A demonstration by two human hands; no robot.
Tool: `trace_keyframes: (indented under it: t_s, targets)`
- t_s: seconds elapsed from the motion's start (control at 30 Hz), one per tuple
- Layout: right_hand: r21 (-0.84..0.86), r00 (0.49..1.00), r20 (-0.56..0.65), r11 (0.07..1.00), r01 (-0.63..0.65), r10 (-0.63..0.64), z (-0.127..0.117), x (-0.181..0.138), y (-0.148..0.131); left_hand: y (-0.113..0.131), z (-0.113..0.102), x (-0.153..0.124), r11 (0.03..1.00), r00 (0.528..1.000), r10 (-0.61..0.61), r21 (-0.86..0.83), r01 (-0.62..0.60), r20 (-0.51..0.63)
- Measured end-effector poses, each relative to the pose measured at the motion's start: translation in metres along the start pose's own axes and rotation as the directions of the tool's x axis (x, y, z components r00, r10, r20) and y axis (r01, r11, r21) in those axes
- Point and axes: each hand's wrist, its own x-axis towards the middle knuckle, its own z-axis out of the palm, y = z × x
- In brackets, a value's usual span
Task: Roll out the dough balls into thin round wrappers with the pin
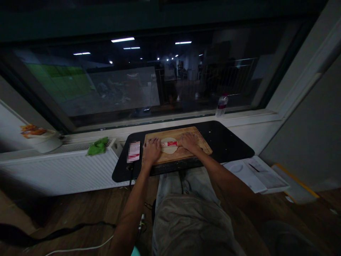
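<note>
A flat round of dough (169, 149) lies on a wooden cutting board (198, 153). Across it rests a rolling pin (169, 144) with a red and white label on its middle. My left hand (152, 149) is closed over the pin's left end, and my right hand (188, 141) is closed over its right end. Both hands sit low over the board, the dough between them. The pin's ends are hidden under my fingers.
The board lies on a black table (226, 142), beside a phone (134, 151) at its left. A plastic bottle (221, 105) stands on the windowsill. A green cloth (97, 146) lies on the radiator (66, 174). A white box (258, 172) sits low at the right.
</note>
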Motion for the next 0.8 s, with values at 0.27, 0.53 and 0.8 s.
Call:
trace_keyframes:
  t_s: [0.27, 0.53, 0.8]
  targets:
    - [0.019, 0.994, -0.065, 0.996, -0.087, 0.088, -0.004, -0.028, -0.008, -0.006, 0.006, 0.002, 0.997, 0.996, 0.07, -0.016, -0.07, -0.05]
    - [0.001, 0.989, -0.069, 0.991, -0.134, 0.134, -0.015, -0.046, -0.02, -0.013, 0.012, 0.004, 0.987, 0.986, 0.16, 0.014, -0.159, -0.043]
    - [0.026, 0.985, -0.103, 0.99, -0.138, 0.14, -0.017, -0.056, -0.022, -0.013, 0.011, 0.004, 0.98, 0.979, 0.198, 0.01, -0.197, -0.042]
